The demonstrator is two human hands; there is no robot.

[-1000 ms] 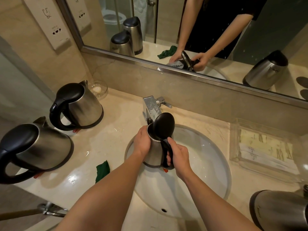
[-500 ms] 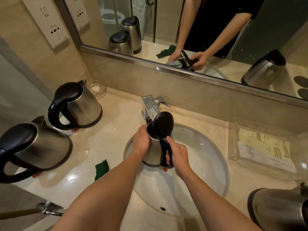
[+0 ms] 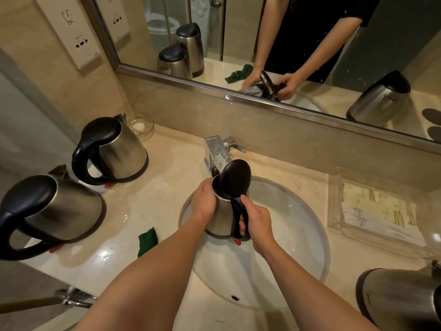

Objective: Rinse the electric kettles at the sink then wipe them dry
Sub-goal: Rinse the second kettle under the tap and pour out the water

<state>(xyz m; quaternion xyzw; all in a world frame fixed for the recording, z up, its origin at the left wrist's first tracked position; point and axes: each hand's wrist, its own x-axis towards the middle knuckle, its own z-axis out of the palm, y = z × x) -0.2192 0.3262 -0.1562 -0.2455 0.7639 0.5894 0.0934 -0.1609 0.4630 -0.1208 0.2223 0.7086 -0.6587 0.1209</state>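
A steel kettle (image 3: 223,215) with its black lid flipped up is held over the white sink (image 3: 298,235), its mouth under the chrome tap (image 3: 217,152). My right hand (image 3: 256,222) grips its black handle. My left hand (image 3: 204,201) is wrapped around the steel body on the left side. Two more steel kettles with shut black lids stand on the counter at left, one near the back (image 3: 114,151) and one at the front (image 3: 50,211). A fourth kettle (image 3: 401,297) lies at the bottom right. A green cloth (image 3: 148,241) lies left of the sink.
A clear tray (image 3: 334,199) with paper sachets sits right of the sink. A glass soap dish (image 3: 140,126) stands behind the back kettle. The mirror (image 3: 238,32) runs along the wall. A metal rail (image 3: 71,298) juts out below the counter's front edge.
None of the kettles has visibly moved and both hands keep the same hold on the kettle under the tap; only the camera has shifted slightly.
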